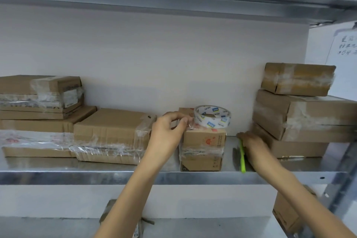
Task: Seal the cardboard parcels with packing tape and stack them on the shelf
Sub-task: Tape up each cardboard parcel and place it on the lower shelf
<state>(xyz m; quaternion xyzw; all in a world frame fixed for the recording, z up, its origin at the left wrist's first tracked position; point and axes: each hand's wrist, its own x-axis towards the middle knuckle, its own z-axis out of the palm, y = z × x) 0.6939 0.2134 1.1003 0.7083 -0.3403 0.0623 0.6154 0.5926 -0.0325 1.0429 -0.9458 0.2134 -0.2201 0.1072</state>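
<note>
A small cardboard parcel (204,141) wrapped in clear tape stands on the metal shelf (116,177). A roll of clear packing tape (212,116) lies on top of it. My left hand (168,131) is beside the parcel's upper left corner, and its thumb and fingers pinch the loose end of the tape. My right hand (251,140) is blurred, low on the shelf to the right of the parcel, at the top of a green utility knife (242,158). Whether it grips the knife cannot be told.
Taped parcels are stacked at the left (40,98) and a flat one (112,133) lies next to my left hand. Three stacked parcels (301,114) stand at the right. More boxes (287,212) sit on the lower shelf. A whiteboard (345,46) hangs far right.
</note>
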